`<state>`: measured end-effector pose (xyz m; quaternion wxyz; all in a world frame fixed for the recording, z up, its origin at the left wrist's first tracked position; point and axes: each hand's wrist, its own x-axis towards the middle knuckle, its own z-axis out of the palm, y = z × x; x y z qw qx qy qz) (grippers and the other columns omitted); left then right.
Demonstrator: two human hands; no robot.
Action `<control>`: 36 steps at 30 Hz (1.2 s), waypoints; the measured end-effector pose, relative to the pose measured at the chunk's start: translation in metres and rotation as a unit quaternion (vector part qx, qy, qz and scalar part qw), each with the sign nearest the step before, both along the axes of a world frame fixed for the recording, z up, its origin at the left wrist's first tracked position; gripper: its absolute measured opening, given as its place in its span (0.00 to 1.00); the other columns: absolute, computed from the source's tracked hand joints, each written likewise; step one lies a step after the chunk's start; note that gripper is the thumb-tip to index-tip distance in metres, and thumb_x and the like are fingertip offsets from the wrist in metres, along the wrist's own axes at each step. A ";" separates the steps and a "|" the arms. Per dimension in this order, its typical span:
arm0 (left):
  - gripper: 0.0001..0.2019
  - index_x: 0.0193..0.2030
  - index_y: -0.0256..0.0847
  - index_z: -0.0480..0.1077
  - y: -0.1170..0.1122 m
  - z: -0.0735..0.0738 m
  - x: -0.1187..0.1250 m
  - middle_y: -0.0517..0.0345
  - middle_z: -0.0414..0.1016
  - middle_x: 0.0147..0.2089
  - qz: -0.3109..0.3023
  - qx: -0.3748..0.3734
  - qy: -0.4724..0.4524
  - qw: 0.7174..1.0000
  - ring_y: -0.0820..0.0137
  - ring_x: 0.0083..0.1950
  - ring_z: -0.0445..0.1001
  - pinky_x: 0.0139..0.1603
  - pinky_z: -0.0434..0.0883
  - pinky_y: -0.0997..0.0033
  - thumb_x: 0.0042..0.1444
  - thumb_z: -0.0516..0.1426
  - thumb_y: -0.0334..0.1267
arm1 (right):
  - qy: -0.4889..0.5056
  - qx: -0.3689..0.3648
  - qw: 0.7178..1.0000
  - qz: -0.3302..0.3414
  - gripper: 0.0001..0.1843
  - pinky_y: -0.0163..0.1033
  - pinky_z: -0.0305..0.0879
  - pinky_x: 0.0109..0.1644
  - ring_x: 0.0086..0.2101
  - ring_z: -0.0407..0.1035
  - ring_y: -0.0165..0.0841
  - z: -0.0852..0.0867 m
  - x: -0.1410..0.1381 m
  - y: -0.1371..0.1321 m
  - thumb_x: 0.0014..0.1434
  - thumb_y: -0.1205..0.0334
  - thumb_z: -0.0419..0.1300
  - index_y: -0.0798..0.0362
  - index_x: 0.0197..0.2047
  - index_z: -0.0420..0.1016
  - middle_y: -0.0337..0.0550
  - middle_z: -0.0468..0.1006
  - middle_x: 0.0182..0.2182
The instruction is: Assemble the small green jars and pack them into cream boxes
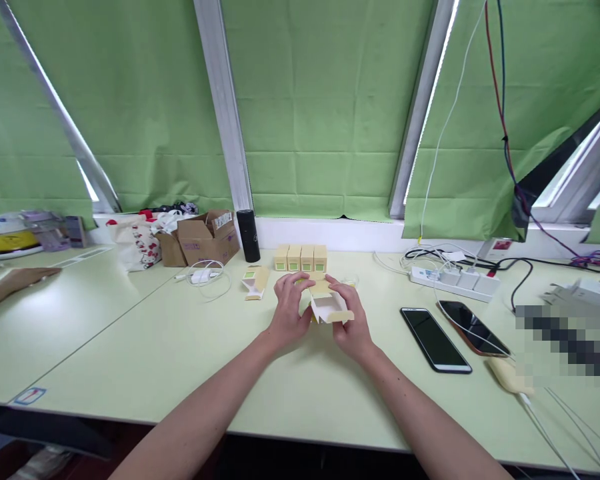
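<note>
Between my two hands is a small yellow cardboard box, partly unfolded, its white inside facing me. My left hand grips its left side, with thumb and fingers at the edge. On the other side my right hand holds the right wall, fingers curled round it. Just beyond stands a row of several closed yellow boxes with green labels. Left of my hands lies another opened yellow carton, also white inside.
A black cylinder and a brown cardboard box stand at the back left. Two phones lie on the right, near a white power strip and cables. Another person's hand rests at far left.
</note>
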<state>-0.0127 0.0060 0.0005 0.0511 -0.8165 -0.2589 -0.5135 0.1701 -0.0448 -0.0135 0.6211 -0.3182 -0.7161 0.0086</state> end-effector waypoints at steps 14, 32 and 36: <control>0.22 0.61 0.48 0.60 0.006 -0.002 -0.002 0.40 0.64 0.66 -0.006 0.069 -0.021 0.997 0.52 0.69 0.65 0.65 0.65 0.45 0.63 0.58 0.29 | -0.006 -0.044 0.992 -0.117 0.30 0.58 0.75 0.52 0.58 0.66 0.48 -0.006 0.005 0.006 0.66 0.67 0.54 0.43 0.70 0.60 0.51 0.73 0.61; 0.27 0.62 0.39 0.69 0.010 -0.002 0.002 0.42 0.76 0.56 -0.277 -0.313 -0.303 0.857 0.56 0.57 0.78 0.59 0.74 0.57 0.62 0.66 0.49 | -0.008 -0.026 0.991 -0.128 0.27 0.62 0.73 0.56 0.59 0.66 0.49 -0.007 0.005 0.008 0.65 0.67 0.56 0.45 0.67 0.62 0.53 0.72 0.59; 0.35 0.69 0.39 0.62 0.009 0.001 0.002 0.45 0.77 0.52 -0.264 -0.342 -0.333 0.838 0.58 0.55 0.78 0.56 0.73 0.60 0.61 0.67 0.51 | -0.011 -0.032 0.995 -0.099 0.28 0.61 0.73 0.58 0.61 0.65 0.48 -0.009 0.004 0.007 0.66 0.67 0.55 0.45 0.68 0.62 0.53 0.70 0.60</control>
